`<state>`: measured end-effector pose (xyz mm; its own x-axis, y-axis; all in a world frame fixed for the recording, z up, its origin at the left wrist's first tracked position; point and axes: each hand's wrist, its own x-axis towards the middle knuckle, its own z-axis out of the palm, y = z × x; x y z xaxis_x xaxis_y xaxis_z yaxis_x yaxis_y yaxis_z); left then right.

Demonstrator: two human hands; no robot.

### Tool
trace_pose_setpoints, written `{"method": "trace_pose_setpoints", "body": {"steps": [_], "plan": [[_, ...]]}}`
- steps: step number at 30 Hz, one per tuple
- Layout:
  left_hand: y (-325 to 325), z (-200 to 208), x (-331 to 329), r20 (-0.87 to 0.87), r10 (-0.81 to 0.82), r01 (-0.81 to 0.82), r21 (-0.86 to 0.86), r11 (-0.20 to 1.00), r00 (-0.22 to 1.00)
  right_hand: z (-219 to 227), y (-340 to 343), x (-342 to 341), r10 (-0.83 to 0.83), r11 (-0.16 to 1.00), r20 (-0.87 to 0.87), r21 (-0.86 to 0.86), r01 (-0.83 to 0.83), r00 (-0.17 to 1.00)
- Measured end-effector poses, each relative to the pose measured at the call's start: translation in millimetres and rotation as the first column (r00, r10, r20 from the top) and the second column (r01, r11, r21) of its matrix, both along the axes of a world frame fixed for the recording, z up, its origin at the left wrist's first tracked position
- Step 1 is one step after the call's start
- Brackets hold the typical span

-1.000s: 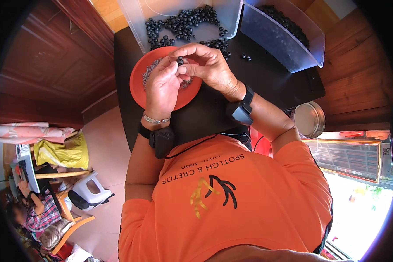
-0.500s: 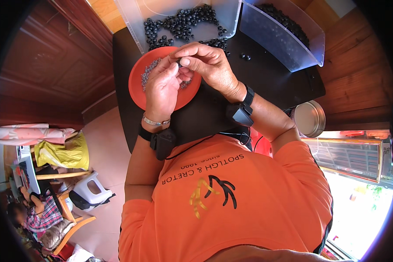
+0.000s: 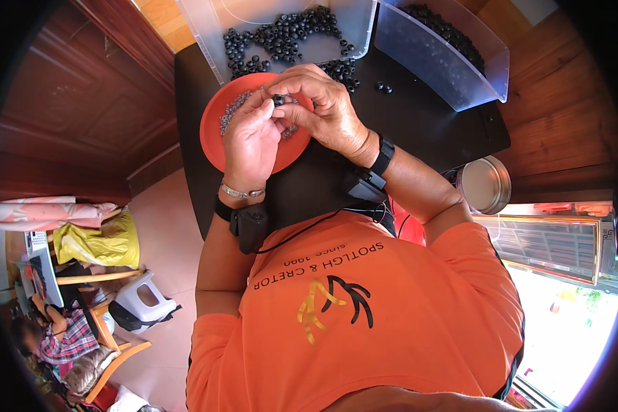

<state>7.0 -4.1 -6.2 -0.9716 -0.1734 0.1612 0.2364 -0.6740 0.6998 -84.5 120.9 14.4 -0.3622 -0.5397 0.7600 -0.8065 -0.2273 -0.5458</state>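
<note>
I've got my right hand (image 3: 333, 113) pinching a black bead (image 3: 279, 100) over the red bowl (image 3: 211, 134); left hand (image 3: 249, 145) meets it, can't tell its grip. Seems mid-handling, so next move calls for steady, light pressure.

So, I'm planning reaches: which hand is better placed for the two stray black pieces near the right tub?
Right, probably: the right hand is nearer those stray pieces, while the left hand sits farther left.

room over tabletop (image 3: 426, 130) right of hands (image 3: 333, 113); plastic bins (image 3: 426, 65) block beyond
</note>
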Motion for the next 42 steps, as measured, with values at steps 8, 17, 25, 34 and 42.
{"method": "trace_pose_setpoints", "body": {"steps": [8,17,25,34,42], "plan": [[3,2,0,0.021,0.015,-0.015,-0.006,1.0,1.0,2,1,2,-0.071,0.997,-0.099,0.029,0.074,0.993],[2,-1,-5,0.02,0.048,-0.048,-0.025,0.999,0.999,2,-1,-1,-0.055,0.998,-0.116,-0.019,0.054,0.992],[-13,-2,0,0.077,0.187,-0.187,-0.004,0.982,0.979,113,71,-42,-0.732,0.681,-0.267,-0.257,0.686,0.627],[-9,3,-2,0.125,0.225,-0.222,-0.036,0.974,0.966,70,118,-102,-0.644,0.685,-0.387,0.09,0.723,0.659],[-6,1,-5,0.123,0.162,-0.159,-0.03,0.987,0.979,-7,127,-113,-0.464,0.426,-0.403,0.679,0.598,0.789]]}}
